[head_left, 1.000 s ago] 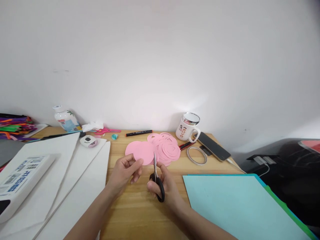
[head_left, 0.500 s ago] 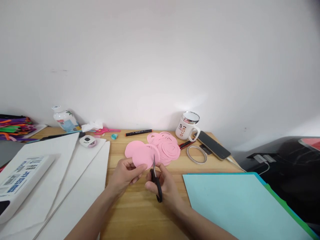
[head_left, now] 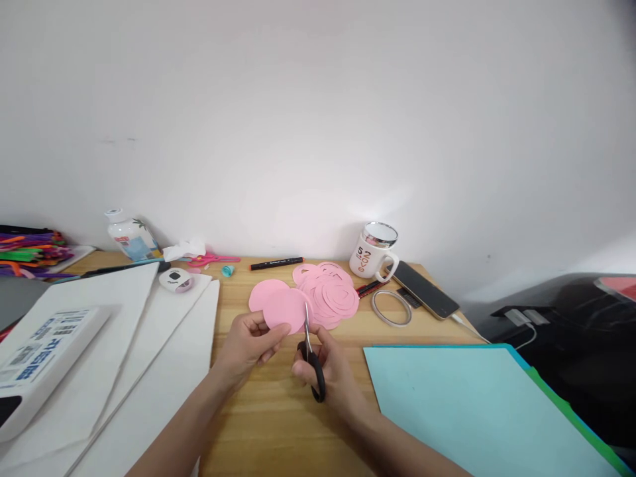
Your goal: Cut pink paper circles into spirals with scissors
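Note:
My left hand [head_left: 247,346] pinches the lower edge of a pink paper disc [head_left: 284,309] held just above the wooden desk [head_left: 278,424]. My right hand [head_left: 332,371] grips black-handled scissors [head_left: 311,358], blades pointing up at the disc's right edge. Another pink disc [head_left: 261,293] lies flat behind it. A heap of pink cut circles and spirals [head_left: 330,291] lies just beyond the scissors.
White sheets [head_left: 119,358] and a white box [head_left: 34,361] cover the left. Light blue paper [head_left: 467,404] over green lies right. Behind: a mug [head_left: 373,252], phone [head_left: 423,289], tape ring [head_left: 391,307], black marker [head_left: 275,264], pink scissors [head_left: 211,260], bottle [head_left: 130,238], pipe cleaners [head_left: 27,252].
The pink disc has turned in my left hand and now sits a little lower against the scissor blades. Both hands have stayed in about the same place.

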`<action>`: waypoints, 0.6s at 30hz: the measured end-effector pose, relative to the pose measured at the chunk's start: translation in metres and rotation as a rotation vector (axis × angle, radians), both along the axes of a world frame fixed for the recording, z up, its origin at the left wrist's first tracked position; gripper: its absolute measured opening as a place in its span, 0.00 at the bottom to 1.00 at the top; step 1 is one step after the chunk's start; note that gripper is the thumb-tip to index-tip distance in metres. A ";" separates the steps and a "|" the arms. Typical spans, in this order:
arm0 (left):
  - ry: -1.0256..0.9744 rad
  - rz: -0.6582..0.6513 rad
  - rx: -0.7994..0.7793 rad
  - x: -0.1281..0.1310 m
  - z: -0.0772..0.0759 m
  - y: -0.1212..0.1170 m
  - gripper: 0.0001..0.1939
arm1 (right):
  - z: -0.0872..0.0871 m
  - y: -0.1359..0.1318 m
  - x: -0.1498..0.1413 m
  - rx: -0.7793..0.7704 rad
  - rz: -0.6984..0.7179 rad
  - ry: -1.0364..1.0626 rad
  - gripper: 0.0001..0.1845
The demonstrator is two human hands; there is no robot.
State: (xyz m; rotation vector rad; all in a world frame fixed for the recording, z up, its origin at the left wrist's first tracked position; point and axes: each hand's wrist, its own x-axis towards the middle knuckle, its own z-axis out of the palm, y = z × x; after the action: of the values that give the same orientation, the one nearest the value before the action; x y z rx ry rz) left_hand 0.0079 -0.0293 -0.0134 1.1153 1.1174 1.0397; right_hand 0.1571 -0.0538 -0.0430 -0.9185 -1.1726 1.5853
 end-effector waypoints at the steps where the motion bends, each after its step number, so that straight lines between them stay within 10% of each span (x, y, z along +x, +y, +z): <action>1: -0.003 0.003 -0.002 0.000 0.001 0.000 0.16 | 0.000 0.000 0.000 0.002 0.000 -0.003 0.27; 18: -0.086 0.009 0.019 0.000 0.004 0.001 0.17 | -0.007 -0.003 -0.003 0.001 -0.001 -0.009 0.24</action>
State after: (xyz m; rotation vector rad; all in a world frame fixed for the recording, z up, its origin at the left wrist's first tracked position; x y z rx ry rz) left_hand 0.0081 -0.0285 -0.0090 1.0710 1.0473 1.0973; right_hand 0.1542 -0.0566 -0.0497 -0.9258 -1.1791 1.5815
